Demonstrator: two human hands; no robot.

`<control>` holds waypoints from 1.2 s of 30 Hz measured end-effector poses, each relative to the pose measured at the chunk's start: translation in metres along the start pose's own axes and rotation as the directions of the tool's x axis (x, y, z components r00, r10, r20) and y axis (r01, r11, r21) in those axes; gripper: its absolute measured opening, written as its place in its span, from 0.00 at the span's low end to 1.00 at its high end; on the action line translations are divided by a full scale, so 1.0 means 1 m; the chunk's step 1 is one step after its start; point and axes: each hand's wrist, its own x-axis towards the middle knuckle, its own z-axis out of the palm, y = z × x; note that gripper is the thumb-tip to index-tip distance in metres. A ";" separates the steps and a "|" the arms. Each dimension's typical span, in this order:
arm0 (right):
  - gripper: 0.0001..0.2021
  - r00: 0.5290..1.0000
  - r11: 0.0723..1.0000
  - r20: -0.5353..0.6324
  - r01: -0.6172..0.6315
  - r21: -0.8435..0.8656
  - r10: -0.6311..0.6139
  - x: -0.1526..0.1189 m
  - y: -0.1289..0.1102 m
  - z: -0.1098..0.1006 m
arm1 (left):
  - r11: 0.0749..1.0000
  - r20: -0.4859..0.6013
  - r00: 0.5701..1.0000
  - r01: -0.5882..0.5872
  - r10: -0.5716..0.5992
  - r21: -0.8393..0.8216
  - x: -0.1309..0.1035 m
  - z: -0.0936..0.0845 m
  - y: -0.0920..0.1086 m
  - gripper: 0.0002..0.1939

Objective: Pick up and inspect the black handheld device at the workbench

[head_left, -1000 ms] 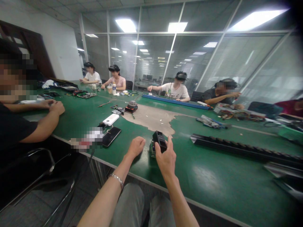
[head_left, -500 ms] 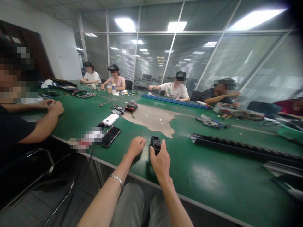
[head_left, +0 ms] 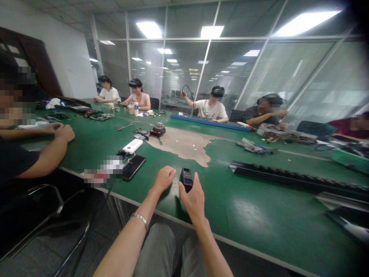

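Note:
A small black device [head_left: 187, 179] with a little display on its face is held upright in my right hand [head_left: 193, 198], thumb on its left side and fingers on its right. My left hand [head_left: 165, 179] rests on the green table [head_left: 219, 207] just left of the device, its fingers curled in; whether anything is inside them is hidden. A silver bracelet [head_left: 140, 220] circles my left wrist. Left of that hand lie a black phone [head_left: 134, 167] and a white power bank [head_left: 133, 146].
A brown sheet [head_left: 184, 146] covers the table's middle, with a black and orange device [head_left: 158, 129] at its edge. Long black rails [head_left: 288, 181] lie on the right. A person's forearms [head_left: 54, 154] rest at the left; several people sit opposite.
The view has shifted slightly, and the device's display now shows more clearly. Across the table, a person's hand has risen with a dark cabled object. My hands keep their poses.

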 end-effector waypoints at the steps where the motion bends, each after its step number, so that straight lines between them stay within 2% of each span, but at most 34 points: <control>1: 0.39 1.000 1.000 -0.001 0.008 0.013 -0.008 0.001 0.001 0.000 | 1.000 0.002 1.000 -0.002 0.002 0.000 0.000 0.000 0.000 0.15; 8: 0.32 1.000 1.000 -0.010 0.016 0.026 -0.016 0.001 -0.003 0.003 | 1.000 0.008 1.000 -0.012 0.012 0.000 0.000 0.001 0.001 0.16; 16: 0.40 0.999 1.000 -0.045 -0.010 -0.029 0.009 0.003 -0.010 0.006 | 1.000 0.005 1.000 0.009 -0.009 0.010 0.000 -0.004 0.006 0.16; 24: 0.39 0.986 0.980 0.060 -0.144 -0.134 0.153 0.007 -0.021 0.001 | 1.000 -0.001 1.000 0.021 -0.021 -0.010 0.000 -0.005 0.008 0.16; 32: 0.39 0.990 0.990 -0.049 -0.132 -0.052 0.129 0.028 -0.037 -0.019 | 0.998 -0.015 0.998 0.056 -0.056 -0.012 -0.001 -0.006 0.010 0.16; 36: 0.39 0.986 0.996 -0.145 -0.083 -0.016 0.080 0.036 -0.027 -0.036 | 0.997 -0.027 0.997 0.076 -0.076 -0.004 -0.002 -0.006 0.011 0.16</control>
